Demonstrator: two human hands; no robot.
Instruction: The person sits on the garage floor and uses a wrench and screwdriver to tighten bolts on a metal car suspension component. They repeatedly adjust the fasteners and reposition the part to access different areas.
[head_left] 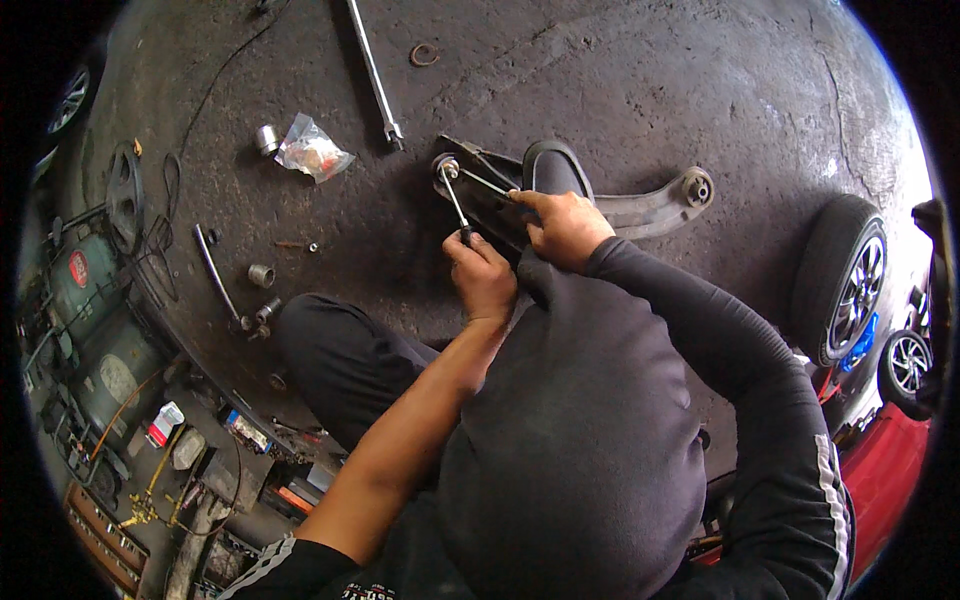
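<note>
A car suspension control arm (640, 212) lies on the floor in front of me, with a bushing at its right end and a ball joint (447, 170) at its left end. My left hand (482, 277) is closed round the dark handle of a screwdriver (455, 203), its shaft reaching up to the ball joint. In my right hand (566, 226) is a second thin-shafted tool (484, 182), likely a screwdriver; most of its handle is hidden by the fingers. Its tip meets the joint from the right. What looks like my dark shoe (557, 168) rests over the arm's middle.
Above lies a long metal bar wrench (375, 75), with a small plastic bag (312, 150) and a metal sleeve (267, 139) to its left. A ratchet (220, 278), sockets (261, 275) and a bolt (292, 245) lie left. A wheel (845, 280) stands right; a green compressor (95, 285) is far left.
</note>
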